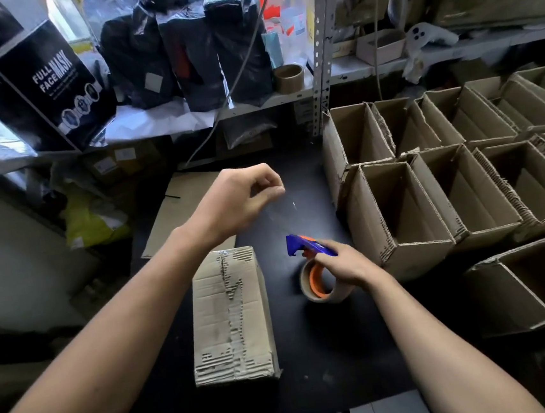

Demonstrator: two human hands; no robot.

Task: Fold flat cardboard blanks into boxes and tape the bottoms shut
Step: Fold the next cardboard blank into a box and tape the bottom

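A folded cardboard box (231,317) lies bottom-up on the black table (314,345), its centre seam ragged, with a bit of clear tape at its far end. My right hand (343,267) grips a blue and orange tape dispenser (313,269) with a brown roll, just right of the box. My left hand (244,199) hovers above and beyond the box, pinching the end of a clear tape strip (282,215) that stretches down to the dispenser. Flat cardboard blanks (181,208) lie under my left wrist at the table's far side.
Several open assembled boxes (463,194) stand packed together at the right. A metal shelf behind holds black bags (190,54), a "Full Face Mask" carton (36,79), a spare tape roll (288,77) and bottles. Bags and clutter fill the floor at left.
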